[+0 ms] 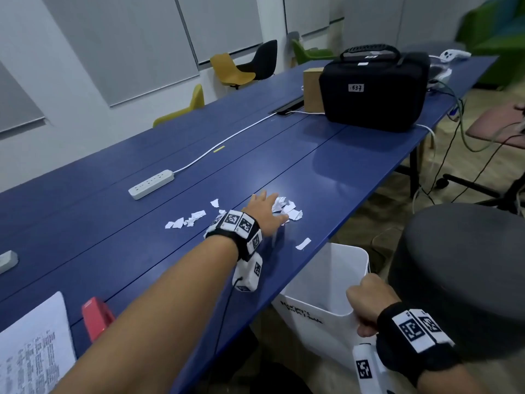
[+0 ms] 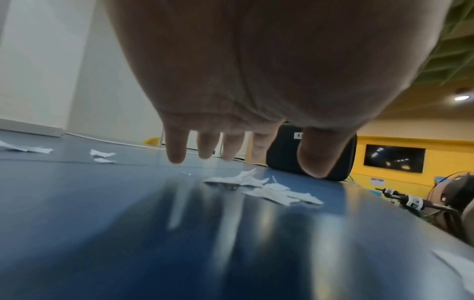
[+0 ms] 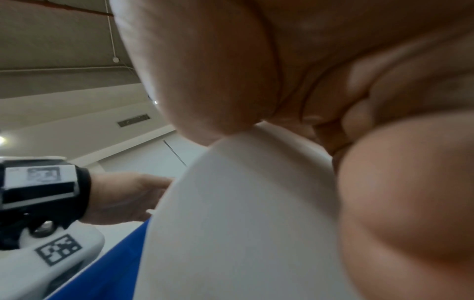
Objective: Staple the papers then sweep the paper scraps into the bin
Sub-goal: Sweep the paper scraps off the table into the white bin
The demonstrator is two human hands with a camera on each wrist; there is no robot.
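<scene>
White paper scraps [image 1: 288, 210] lie in a small heap near the right edge of the blue table [image 1: 355, 155]. My left hand [image 1: 265, 211] reaches over them with straight, spread fingers [image 2: 177, 150], just above the surface. More scraps [image 1: 186, 220] lie to its left, and one strip [image 1: 302, 243] sits by the table edge. The white bin [image 1: 318, 291] hangs below that edge; my right hand [image 1: 366, 305] grips its rim [image 3: 243, 182]. The printed papers [image 1: 34, 345] and the red stapler [image 1: 98, 317] rest at the near left.
A white power strip [image 1: 150, 184] with its cable lies further back. A black case [image 1: 375, 89] and a cardboard box [image 1: 312, 86] stand at the far end. A dark round stool [image 1: 460, 274] is right of the bin; chairs line the far side.
</scene>
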